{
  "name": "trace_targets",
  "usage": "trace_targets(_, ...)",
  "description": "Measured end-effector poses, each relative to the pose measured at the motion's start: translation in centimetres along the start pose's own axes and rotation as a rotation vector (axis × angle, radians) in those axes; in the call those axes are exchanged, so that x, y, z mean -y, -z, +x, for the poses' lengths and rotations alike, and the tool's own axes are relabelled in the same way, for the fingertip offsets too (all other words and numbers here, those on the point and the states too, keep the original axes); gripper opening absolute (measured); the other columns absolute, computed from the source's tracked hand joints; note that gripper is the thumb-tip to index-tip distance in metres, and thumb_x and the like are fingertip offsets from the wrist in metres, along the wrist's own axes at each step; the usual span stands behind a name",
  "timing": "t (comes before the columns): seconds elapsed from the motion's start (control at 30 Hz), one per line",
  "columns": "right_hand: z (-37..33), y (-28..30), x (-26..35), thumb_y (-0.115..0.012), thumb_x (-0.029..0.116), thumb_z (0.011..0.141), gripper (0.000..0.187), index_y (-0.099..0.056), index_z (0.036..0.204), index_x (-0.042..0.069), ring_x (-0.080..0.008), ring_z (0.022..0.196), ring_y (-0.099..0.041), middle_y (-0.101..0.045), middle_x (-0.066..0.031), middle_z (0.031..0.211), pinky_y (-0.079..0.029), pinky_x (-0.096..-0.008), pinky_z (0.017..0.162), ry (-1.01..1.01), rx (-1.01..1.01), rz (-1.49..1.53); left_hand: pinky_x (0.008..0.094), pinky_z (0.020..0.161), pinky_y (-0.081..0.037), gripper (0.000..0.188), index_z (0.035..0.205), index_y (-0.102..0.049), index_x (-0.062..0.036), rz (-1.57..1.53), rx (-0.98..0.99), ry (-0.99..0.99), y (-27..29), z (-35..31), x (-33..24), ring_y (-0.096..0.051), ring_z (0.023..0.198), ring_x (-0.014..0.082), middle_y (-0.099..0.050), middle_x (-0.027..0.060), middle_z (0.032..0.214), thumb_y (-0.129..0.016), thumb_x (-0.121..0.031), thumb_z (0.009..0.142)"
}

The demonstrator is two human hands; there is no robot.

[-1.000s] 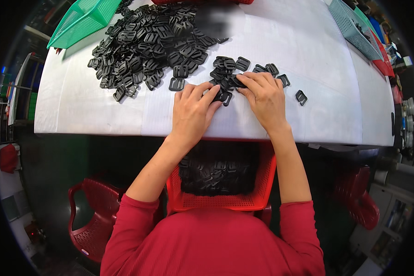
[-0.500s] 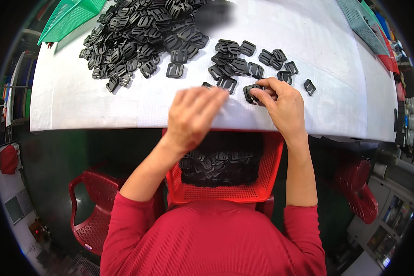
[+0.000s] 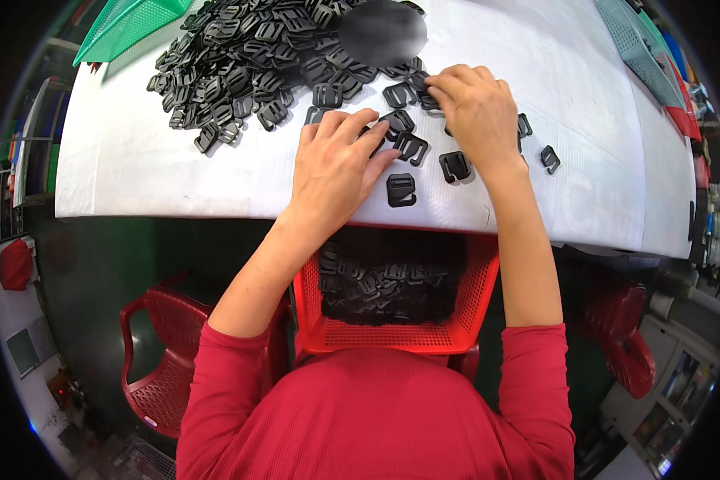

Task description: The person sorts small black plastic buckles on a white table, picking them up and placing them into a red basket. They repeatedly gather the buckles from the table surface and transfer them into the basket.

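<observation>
Spreading the left grip point(image 3: 334, 164) over a few loose black buckles point(image 3: 412, 146), with fingers bent and apart and the thumb apparently touching one; impossible to tell whether clasping any underneath. Reaching farther out with the right grip point(image 3: 480, 116), with thumb and forefinger drawn close beside a small group of buckles point(image 3: 400, 94); impossible to tell whether pinching one.

Showing, just right of the left grip and nearer the front edge of the white surface point(image 3: 160, 180), a lone buckle point(image 3: 400, 188); between both grips, toward that same edge, another buckle point(image 3: 455, 166); to the right of the right grip, a stray buckle point(image 3: 549, 158).

Beyond the left grip and leftward, spreading into a large heap point(image 3: 240, 68) of buckles. Below both grips, past the edge, showing a red basket point(image 3: 392, 340) with many black pieces point(image 3: 384, 284) inside.

Judging by amounts, plenty left in the heap, few around the grips, and many already in the basket; impossible to tell handled from unhandled ones.
</observation>
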State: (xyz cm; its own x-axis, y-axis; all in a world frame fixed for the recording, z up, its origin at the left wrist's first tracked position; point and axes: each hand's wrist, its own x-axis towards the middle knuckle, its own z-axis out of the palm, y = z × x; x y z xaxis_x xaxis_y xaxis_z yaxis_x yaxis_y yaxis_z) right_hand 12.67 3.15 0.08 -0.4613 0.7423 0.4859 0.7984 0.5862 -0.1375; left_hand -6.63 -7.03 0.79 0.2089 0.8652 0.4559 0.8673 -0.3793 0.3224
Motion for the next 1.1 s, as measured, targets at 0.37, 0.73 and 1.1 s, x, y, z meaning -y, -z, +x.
trace_targets(0.37, -1.5, 1.4, 0.9, -0.074, 0.021, 0.080, 0.019, -0.074, 0.097, 0.012, -0.0195, 0.093, -0.062, -0.069, 0.0010, 0.096, -0.045, -0.0366, 0.078, 0.049, 0.059, 0.081, 0.0381, 0.087, -0.046, 0.030, 0.113, -0.070, -0.0085, -0.079, 0.026, -0.029, -1.0, 0.8, 1.2, -0.059, 0.102, 0.0241, -0.066, 0.0026, 0.115, -0.071, -0.014, 0.083)
trace_targets(0.73, 0.8, -1.5, 1.0, -0.075, 0.021, 0.080, 0.020, -0.076, 0.099, 0.016, -0.0205, 0.099, -0.061, -0.070, 0.0031, 0.098, -0.047, -0.0352, 0.082, 0.154, -0.006, 0.246, 0.0378, 0.086, -0.044, 0.035, 0.119, -0.069, -0.0150, 0.181, 0.172, -0.040, 0.0, 0.5, 1.3, -0.056, 0.107, 0.0232, -0.061, -0.0005, 0.127, -0.067, -0.015, 0.084)
trace_targets(1.1, 0.0, 2.4, 0.7, -0.071, 0.024, 0.083, 0.022, -0.076, 0.100, 0.010, -0.0279, 0.093, -0.064, -0.070, -0.0076, 0.097, -0.050, -0.0398, 0.081, -0.078, 0.104, 0.328, 0.0358, 0.078, -0.048, 0.029, 0.110, -0.073, -0.0118, -0.106, 0.133, -0.184, -1.5, 1.8, 0.4, -0.060, 0.090, 0.0225, -0.069, 0.0038, 0.101, -0.072, -0.014, 0.082)
